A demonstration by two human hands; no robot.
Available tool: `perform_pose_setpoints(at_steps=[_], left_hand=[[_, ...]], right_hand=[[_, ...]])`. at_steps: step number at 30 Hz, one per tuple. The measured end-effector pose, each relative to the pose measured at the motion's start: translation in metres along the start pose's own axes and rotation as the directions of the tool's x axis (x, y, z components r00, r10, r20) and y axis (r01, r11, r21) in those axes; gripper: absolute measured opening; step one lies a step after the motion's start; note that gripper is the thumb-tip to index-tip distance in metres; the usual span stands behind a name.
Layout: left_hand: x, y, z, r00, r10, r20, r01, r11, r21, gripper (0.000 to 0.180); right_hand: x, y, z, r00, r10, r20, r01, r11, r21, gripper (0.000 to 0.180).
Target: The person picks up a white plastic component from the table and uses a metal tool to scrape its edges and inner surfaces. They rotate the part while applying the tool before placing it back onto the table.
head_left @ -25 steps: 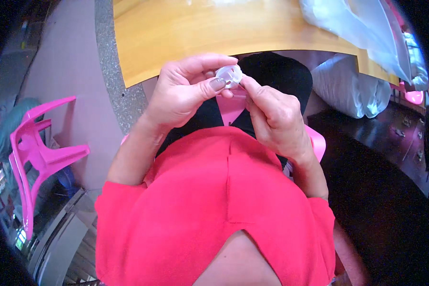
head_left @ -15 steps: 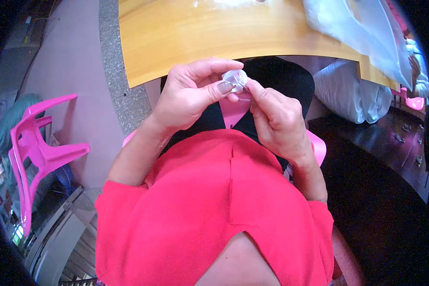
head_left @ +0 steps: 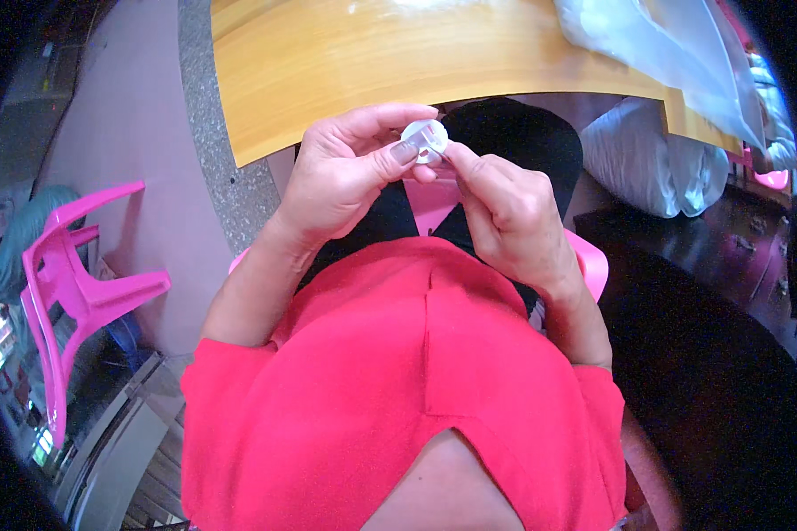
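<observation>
While both hands pinch it, left hand and right hand hold the disc raised near the desk edge, apparently for close handling.

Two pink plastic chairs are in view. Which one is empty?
The pink chair standing off to the person's left by the pale wall. The other pink chair is the one the person sits on, showing only beneath their lap.

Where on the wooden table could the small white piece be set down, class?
The bare yellow wooden tabletop lies free just beyond the left hand and right hand pinching the small round white plastic piece. Its right end is crowded by clear plastic sheeting.
</observation>
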State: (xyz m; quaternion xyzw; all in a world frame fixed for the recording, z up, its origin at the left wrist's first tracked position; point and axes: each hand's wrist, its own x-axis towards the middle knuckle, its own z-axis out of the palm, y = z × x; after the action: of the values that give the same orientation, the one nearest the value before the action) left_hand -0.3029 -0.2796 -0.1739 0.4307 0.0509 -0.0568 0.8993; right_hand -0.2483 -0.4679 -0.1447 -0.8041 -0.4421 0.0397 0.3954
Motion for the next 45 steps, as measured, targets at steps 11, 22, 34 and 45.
perform_pose_setpoints(at_steps=[11,22,34,45], left_hand=[[0.001,-0.006,0.003,0.997,0.079,-0.001,-0.079,0.997,0.017,0.032],[0.002,-0.009,0.002,0.991,0.135,0.025,-0.136,0.987,0.083,0.03],[0.003,-0.008,0.005,0.997,0.034,-0.075,-0.04,0.996,-0.082,0.03],[0.002,-0.012,0.007,0.995,0.055,-0.079,-0.058,0.998,-0.034,0.03]], right_hand=[[0.002,0.005,-0.004,0.998,0.046,0.038,-0.049,0.993,0.107,0.034],[0.005,0.0,-0.003,0.956,0.272,0.112,-0.294,0.904,0.31,0.024],[0.0,-0.008,-0.007,0.98,0.191,0.051,-0.179,0.966,-0.185,0.04],[-0.001,-0.007,-0.002,0.98,0.19,0.063,-0.17,0.955,-0.241,0.039]])
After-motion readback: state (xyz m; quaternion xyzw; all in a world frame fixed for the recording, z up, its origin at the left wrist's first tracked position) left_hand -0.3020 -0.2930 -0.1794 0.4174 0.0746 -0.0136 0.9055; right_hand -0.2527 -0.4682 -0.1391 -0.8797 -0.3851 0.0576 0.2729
